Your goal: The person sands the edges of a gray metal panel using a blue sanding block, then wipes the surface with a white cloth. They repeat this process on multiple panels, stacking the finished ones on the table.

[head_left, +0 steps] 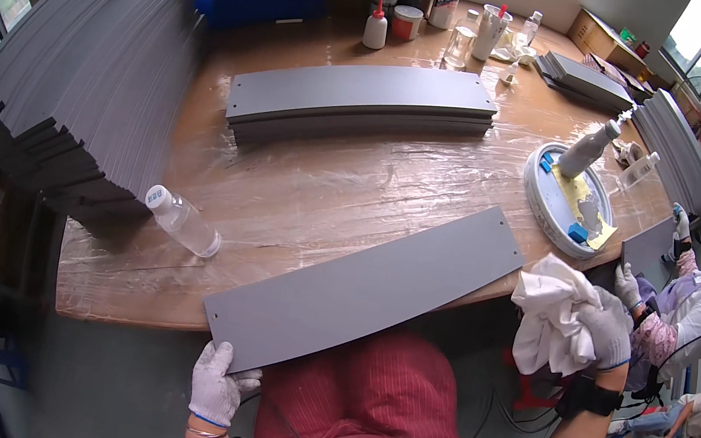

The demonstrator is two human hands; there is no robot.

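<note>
Across a brown worktable (114,285) under clear plastic film, a gloved left hand (217,388) grips a gray panel (366,292) by its near left corner.

Long, flat and rectangular, the panel shows an even gray face with small holes near its ends, lying aslant over the table's near edge; the gloved right hand (610,332) closes its fingers around a bunched white cloth (549,315) beside it.

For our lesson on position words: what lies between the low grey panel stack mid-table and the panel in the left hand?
In the head view, only film-covered tabletop separates the low stack from the panel.
</note>
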